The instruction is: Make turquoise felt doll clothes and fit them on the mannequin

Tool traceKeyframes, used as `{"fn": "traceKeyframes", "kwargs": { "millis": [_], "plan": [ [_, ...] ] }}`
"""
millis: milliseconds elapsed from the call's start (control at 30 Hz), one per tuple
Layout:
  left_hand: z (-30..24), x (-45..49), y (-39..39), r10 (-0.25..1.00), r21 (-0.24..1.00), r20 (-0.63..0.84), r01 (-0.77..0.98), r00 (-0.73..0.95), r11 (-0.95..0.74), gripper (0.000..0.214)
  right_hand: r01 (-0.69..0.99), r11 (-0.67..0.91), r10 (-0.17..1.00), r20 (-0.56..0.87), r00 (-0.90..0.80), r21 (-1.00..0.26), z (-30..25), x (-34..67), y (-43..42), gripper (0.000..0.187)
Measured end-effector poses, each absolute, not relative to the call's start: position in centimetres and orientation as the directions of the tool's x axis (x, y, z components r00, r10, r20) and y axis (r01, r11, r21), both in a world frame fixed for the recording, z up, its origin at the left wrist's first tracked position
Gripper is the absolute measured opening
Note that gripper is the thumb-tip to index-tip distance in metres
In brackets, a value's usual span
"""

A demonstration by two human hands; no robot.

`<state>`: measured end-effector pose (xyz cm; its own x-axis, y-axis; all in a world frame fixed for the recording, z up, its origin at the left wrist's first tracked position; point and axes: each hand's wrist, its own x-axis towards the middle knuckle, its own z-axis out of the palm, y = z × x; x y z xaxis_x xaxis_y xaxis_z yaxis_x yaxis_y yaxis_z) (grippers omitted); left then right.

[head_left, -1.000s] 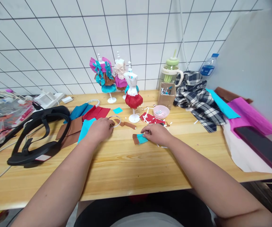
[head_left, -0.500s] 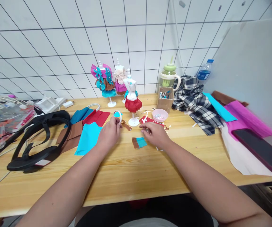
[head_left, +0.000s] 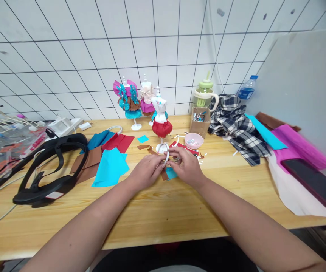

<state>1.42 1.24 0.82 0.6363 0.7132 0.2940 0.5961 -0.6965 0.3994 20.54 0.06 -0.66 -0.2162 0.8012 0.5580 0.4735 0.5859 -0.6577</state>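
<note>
My left hand (head_left: 148,170) is closed on a thin white ring (head_left: 166,155) that looks like a roll of tape. Fingers of my right hand (head_left: 187,166) pinch the same ring from the other side. Just beneath the hands lies a small brown and turquoise paper piece (head_left: 171,173), partly covered. Behind the ring stands a white mini dress form (head_left: 160,105) with a puffy red paper skirt (head_left: 162,129). Red paper scraps (head_left: 183,146) and white strips lie by my right hand. A small turquoise square (head_left: 143,139) and brown scraps (head_left: 143,146) lie beyond my left hand.
Two dressed forms (head_left: 127,100) stand at the back. Folded crepe paper (head_left: 109,168) and a black headset (head_left: 49,170) lie left. Rightward are a pink bowl (head_left: 194,140), a cardboard box (head_left: 199,124), a green-lidded cup (head_left: 204,92), checked cloth (head_left: 231,117) and a phone (head_left: 313,185).
My left hand has carried the white ring rightward to the middle. My right hand has met it there and taken hold too. The view has shifted slightly.
</note>
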Motion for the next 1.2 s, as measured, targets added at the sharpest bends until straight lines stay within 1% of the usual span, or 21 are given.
{"fn": "traceKeyframes", "kwargs": {
  "millis": [100, 267, 333, 400, 500, 567, 633, 733, 833, 900, 1067, 1200],
  "plan": [
    [0.8, 1.3, 1.4, 0.742, 0.406, 0.287, 0.625, 0.605, -0.667, 0.022, 0.507, 0.58, 0.799, 0.565, -0.203, -0.638, -0.7, 20.5, 0.1, 0.026],
    [0.5, 1.4, 1.3, 0.833, 0.58, 0.262, 0.61, 0.487, -0.539, 0.021, 0.496, 0.667, 0.717, 0.659, -0.227, -0.556, -1.0, 20.4, 0.2, 0.011],
    [0.6, 1.5, 1.2, 0.856, 0.658, 0.237, 0.572, 0.46, -0.49, 0.022, 0.489, 0.682, 0.703, 0.67, -0.236, -0.544, -1.0, 20.4, 0.3, 0.011],
    [0.7, 1.7, 1.0, 0.845, 0.719, 0.213, 0.507, 0.49, -0.475, 0.021, 0.5, 0.672, 0.712, 0.662, -0.234, -0.546, -0.9, 20.5, 0.3, 0.013],
    [0.8, 2.0, 0.7, 0.815, 0.766, 0.223, 0.421, 0.535, -0.486, 0.027, 0.517, 0.647, 0.733, 0.645, -0.217, -0.56, -0.8, 20.6, 0.3, 0.013],
    [0.8, 2.2, 0.6, 0.835, 0.792, 0.22, 0.408, 0.504, -0.455, 0.027, 0.52, 0.641, 0.738, 0.641, -0.213, -0.564, -0.8, 20.7, 0.3, 0.015],
    [0.6, 2.3, 0.6, 0.868, 0.807, 0.207, 0.423, 0.451, -0.412, 0.02, 0.518, 0.641, 0.743, 0.628, -0.232, -0.566, -0.8, 20.6, 0.3, 0.018],
    [0.3, 2.4, 0.8, 0.889, 0.774, 0.223, 0.481, 0.4, -0.411, 0.015, 0.504, 0.614, 0.778, 0.574, -0.255, -0.608, -0.8, 20.5, 0.2, 0.023],
    [0.1, 2.3, 1.0, 0.88, 0.719, 0.231, 0.537, 0.414, -0.441, 0.016, 0.503, 0.555, 0.827, 0.506, -0.245, -0.663, -1.0, 20.4, 0.2, 0.017],
    [0.1, 2.2, 1.0, 0.869, 0.686, 0.239, 0.558, 0.433, -0.467, 0.017, 0.513, 0.529, 0.845, 0.477, -0.242, -0.676, -1.1, 20.5, 0.3, 0.013],
    [0.2, 2.0, 1.0, 0.837, 0.585, 0.257, 0.611, 0.484, -0.533, 0.017, 0.509, 0.509, 0.86, 0.434, -0.268, -0.694, -1.1, 20.8, 0.4, 0.007],
    [-0.1, 1.9, 1.1, 0.844, 0.563, 0.257, 0.636, 0.471, -0.527, 0.014, 0.494, 0.5, 0.865, 0.438, -0.244, -0.711, -1.3, 20.7, 0.4, 0.01]
  ]
}}
